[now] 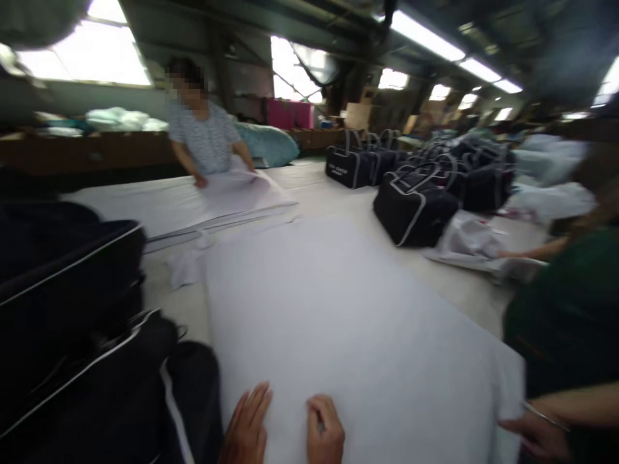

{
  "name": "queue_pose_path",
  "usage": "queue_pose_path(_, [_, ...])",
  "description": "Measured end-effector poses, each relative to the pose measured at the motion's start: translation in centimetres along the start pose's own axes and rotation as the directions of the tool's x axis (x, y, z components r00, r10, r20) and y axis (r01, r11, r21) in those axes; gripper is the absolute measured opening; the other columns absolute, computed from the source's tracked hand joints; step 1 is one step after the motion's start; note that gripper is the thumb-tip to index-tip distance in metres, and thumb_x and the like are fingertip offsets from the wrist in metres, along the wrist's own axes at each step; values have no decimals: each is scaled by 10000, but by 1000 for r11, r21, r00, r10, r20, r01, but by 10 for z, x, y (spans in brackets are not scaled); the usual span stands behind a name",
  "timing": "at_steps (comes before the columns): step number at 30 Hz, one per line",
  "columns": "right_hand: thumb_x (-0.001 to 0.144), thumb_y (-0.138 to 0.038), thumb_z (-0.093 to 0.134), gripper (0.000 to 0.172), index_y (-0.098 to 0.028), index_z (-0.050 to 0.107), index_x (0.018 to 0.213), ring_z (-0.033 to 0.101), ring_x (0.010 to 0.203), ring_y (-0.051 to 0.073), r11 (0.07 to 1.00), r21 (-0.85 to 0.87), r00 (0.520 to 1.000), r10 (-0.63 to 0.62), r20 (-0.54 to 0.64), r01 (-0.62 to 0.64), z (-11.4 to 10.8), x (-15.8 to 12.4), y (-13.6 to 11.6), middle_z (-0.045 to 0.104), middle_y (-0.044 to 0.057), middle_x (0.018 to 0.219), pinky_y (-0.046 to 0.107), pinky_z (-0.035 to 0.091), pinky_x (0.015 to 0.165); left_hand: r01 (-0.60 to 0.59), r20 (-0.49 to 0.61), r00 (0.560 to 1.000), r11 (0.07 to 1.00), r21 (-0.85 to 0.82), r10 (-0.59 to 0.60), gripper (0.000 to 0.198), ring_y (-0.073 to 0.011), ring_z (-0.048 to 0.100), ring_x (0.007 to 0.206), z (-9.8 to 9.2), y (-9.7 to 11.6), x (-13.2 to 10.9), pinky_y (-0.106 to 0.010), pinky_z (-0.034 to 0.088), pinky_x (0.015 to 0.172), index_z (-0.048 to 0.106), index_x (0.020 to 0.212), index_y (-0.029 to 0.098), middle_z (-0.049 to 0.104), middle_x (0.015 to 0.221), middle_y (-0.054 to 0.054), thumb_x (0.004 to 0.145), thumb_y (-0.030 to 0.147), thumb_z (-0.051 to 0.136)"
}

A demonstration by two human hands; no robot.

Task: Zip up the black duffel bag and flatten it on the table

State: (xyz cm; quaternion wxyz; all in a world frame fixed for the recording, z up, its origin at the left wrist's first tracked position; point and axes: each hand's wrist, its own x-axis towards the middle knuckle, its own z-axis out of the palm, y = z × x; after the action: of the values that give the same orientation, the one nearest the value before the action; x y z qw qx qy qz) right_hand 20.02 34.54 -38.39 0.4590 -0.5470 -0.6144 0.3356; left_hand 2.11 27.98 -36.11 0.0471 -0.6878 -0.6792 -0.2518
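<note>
A large white cloth lies spread over the table in front of me. My left hand rests flat on its near left part, fingers stretched out. Just to the right, my right hand is on the same cloth with its fingers curled in toward the thumb; whether it pinches cloth or anything else is hidden. At the cloth's near right edge is another person's hand with a bracelet at the wrist. Black bags with white piping are stacked close by my left hand.
Across the table, a person handles a white cloth stack. Several black bags with handles stand at the back right. A person in dark green is on the right, near crumpled clear plastic. A small cloth scrap lies left.
</note>
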Motion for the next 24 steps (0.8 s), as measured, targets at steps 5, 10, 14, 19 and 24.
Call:
queue_pose_path(5, [813,-370,515,272,-177,705,807,648,862,239,999,-38,978,-10,208,18,-7,38,-15,703,98,893,377,505,854,228,260,942,973,-26,-214,705,-180,370,1421,-11,10,10,-462,305,1225,490,1405,176,447,1505,-45,735,-25,401])
queue_pose_path(10, [703,-453,531,368,-185,720,869,651,898,266,980,-95,945,193,263,-174,-24,30,-8,714,86,939,412,479,918,327,259,917,944,-46,-305,620,-249,379,1416,-27,41,-20,-537,329,1194,520,1365,125,451,1493,-122,770,-8,409])
queue_pose_path(14, [637,-517,632,596,-152,674,1107,630,979,293,962,-53,904,271,331,-269,-30,-2,-44,678,122,1114,455,478,954,318,270,930,916,-244,-251,529,-212,442,1376,-83,77,-110,-398,429,1139,575,1294,205,458,1492,-105,801,39,474])
queue_pose_path(19, [783,-599,675,927,-239,235,1514,580,1199,257,769,353,666,125,735,-534,10,-52,-122,570,136,1325,413,510,981,440,-8,880,821,-364,-475,311,-171,623,1171,-168,54,-241,-310,538,1004,634,1171,266,647,1257,-65,920,213,458])
queue_pose_path(24, [800,-648,631,634,-245,521,1277,619,1099,205,779,423,701,29,713,-462,56,-69,-173,629,67,1230,282,544,835,839,-211,235,308,-448,-949,427,-267,688,912,-247,-9,-344,-441,564,923,653,938,248,696,1031,-30,735,611,556])
